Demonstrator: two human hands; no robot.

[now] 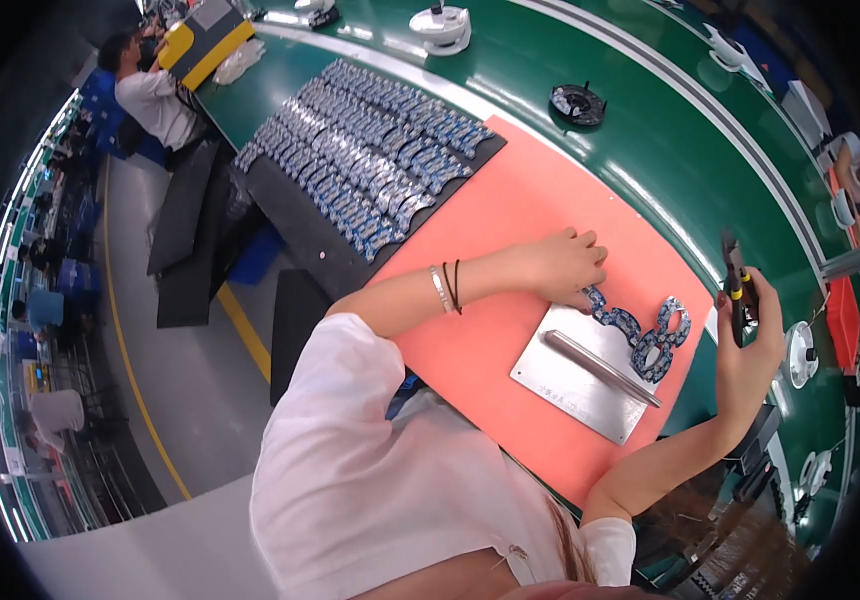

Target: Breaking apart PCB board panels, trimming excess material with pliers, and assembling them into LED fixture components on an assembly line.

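Note:
My left hand (562, 266) reaches over the orange mat, its fingers bent and its thumb at one end of a blue circuit board (622, 322). The board is curved and joined or close to ring-shaped sections (653, 360); I cannot tell whether they are one piece. It lies over the far edge of a silver metal plate (575, 385) with a raised metal bar (602, 368) across it. Raised at the right, my right hand (758, 335) is closed around cutting pliers (736, 285) with black and yellow handles, jaws pointing up, apart from the board.
Rows of similar boards (365, 150) cover a black sheet at the far left of the orange mat (480, 360). A black round part (578, 103) and a white fixture (441, 28) stand on the green conveyor bench (650, 150). Another person (155, 95) works at the far left.

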